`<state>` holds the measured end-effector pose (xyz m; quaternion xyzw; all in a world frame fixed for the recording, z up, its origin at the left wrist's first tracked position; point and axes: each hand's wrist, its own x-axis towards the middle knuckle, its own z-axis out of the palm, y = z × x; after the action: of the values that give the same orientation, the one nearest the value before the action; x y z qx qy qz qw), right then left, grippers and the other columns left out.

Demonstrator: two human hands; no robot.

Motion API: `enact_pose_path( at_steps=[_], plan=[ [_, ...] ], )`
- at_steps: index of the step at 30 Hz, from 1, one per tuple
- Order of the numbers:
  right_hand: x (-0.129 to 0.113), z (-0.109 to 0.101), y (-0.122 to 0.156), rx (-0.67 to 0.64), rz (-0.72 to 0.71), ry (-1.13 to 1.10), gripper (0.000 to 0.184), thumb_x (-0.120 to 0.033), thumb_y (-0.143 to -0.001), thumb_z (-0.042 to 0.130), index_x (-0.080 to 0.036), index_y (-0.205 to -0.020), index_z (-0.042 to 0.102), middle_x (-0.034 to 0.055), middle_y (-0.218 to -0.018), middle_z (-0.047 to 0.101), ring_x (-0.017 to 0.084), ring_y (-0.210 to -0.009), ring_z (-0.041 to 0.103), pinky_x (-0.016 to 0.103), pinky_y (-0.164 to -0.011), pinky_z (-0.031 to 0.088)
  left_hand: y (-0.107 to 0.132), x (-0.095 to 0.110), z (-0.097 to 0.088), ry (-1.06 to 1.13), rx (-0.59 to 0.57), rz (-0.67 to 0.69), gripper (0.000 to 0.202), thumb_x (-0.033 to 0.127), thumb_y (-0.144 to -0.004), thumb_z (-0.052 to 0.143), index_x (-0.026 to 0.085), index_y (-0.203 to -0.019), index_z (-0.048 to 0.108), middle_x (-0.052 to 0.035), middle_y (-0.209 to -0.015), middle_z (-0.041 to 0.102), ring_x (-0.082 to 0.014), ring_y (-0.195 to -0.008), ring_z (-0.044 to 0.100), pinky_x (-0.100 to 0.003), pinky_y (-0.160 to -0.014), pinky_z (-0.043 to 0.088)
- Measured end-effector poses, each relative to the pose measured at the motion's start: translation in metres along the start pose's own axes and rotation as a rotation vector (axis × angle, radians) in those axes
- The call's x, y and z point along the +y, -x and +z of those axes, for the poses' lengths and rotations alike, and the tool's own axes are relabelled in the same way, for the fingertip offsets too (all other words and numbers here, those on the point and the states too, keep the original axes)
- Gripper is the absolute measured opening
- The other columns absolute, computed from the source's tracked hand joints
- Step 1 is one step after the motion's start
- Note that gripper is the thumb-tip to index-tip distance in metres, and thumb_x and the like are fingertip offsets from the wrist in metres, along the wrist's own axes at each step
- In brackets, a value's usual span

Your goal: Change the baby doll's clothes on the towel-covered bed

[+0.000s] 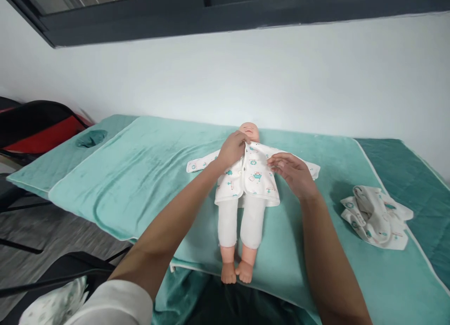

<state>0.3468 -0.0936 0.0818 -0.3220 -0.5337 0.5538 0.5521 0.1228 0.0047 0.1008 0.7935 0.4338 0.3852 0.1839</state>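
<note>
A baby doll (249, 129) lies on its back, feet towards me, in white trousers (228, 222) and a white printed baby jacket (258, 168). The jacket's front edges meet down the middle, and its sleeves stretch out to both sides. At the collar, just below the doll's chin, my left hand (234, 149) is closed on the jacket's edge; its fingertips are partly hidden. My right hand (291, 171) is over the jacket's right side, fingers loosely bent and apart, tips near the cloth. I see nothing held in it.
The doll lies on a massage bed with a green velvet cover (151, 175) and a face hole (92, 138). Crumpled printed baby clothes (378, 217) lie to the right. Behind is a white wall (225, 77). A black and red chair (42, 128) stands at left; printed cloth (56, 306) lies lower left.
</note>
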Motion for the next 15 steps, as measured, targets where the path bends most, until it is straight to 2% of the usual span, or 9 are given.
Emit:
enact_pose_path(
  at_steps=[3, 6, 8, 10, 12, 15],
  plan=[
    [0.005, 0.003, 0.001, -0.033, -0.04, 0.125, 0.021, -0.041, -0.088, 0.074, -0.026, -0.102, 0.075, 0.0048, -0.105, 0.072, 0.02, -0.099, 0.065, 0.032, -0.083, 0.053, 0.041, -0.003, -0.003, 0.036, 0.144, -0.009, 0.023, 0.012, -0.091, 0.043, 0.021, -0.1, 0.063, -0.0072, -0.11, 0.065, -0.0201, -0.112, 0.058, -0.036, -0.102, 0.045],
    [0.01, 0.011, 0.01, -0.087, -0.019, 0.251, 0.02, -0.042, -0.091, 0.07, -0.024, -0.096, 0.075, 0.0046, -0.093, 0.071, 0.016, -0.08, 0.063, 0.029, -0.069, 0.049, 0.1, -0.005, -0.006, 0.055, 0.259, -0.102, 0.021, 0.021, -0.097, 0.044, 0.021, -0.109, 0.061, -0.0078, -0.114, 0.064, -0.0204, -0.114, 0.058, -0.038, -0.103, 0.046],
    [0.015, 0.017, 0.023, -0.076, 0.014, 0.277, 0.021, -0.044, -0.091, 0.069, -0.023, -0.091, 0.074, 0.0033, -0.084, 0.069, 0.014, -0.07, 0.058, 0.028, -0.061, 0.045, 0.141, -0.006, -0.007, 0.105, 0.286, -0.186, 0.022, 0.025, -0.098, 0.046, 0.022, -0.116, 0.059, -0.0084, -0.122, 0.061, -0.0205, -0.118, 0.056, -0.037, -0.102, 0.047],
    [0.021, 0.021, 0.041, -0.056, 0.059, 0.27, 0.021, -0.044, -0.09, 0.069, -0.023, -0.09, 0.072, 0.0019, -0.078, 0.066, 0.014, -0.065, 0.056, 0.028, -0.06, 0.045, 0.177, -0.005, -0.009, 0.164, 0.203, -0.284, 0.023, 0.025, -0.098, 0.046, 0.023, -0.118, 0.058, -0.0065, -0.119, 0.062, -0.0186, -0.112, 0.059, -0.036, -0.1, 0.048],
    [0.028, 0.023, 0.064, -0.026, 0.102, 0.279, 0.021, -0.044, -0.091, 0.069, -0.023, -0.093, 0.07, 0.001, -0.077, 0.063, 0.014, -0.065, 0.056, 0.028, -0.061, 0.047, 0.202, -0.003, -0.012, 0.212, 0.13, -0.344, 0.026, 0.024, -0.096, 0.051, 0.024, -0.121, 0.057, -0.0055, -0.121, 0.062, -0.018, -0.111, 0.06, -0.036, -0.102, 0.048],
    [0.039, 0.025, 0.096, 0.133, 0.08, 0.385, 0.02, -0.041, -0.09, 0.069, -0.024, -0.101, 0.066, 0.0028, -0.091, 0.064, 0.016, -0.08, 0.06, 0.031, -0.072, 0.051, 0.219, 0.002, -0.017, 0.22, 0.086, -0.393, 0.041, 0.019, -0.087, 0.06, 0.023, -0.127, 0.053, -0.0063, -0.125, 0.061, -0.0199, -0.117, 0.058, -0.039, -0.107, 0.045]
  ],
)
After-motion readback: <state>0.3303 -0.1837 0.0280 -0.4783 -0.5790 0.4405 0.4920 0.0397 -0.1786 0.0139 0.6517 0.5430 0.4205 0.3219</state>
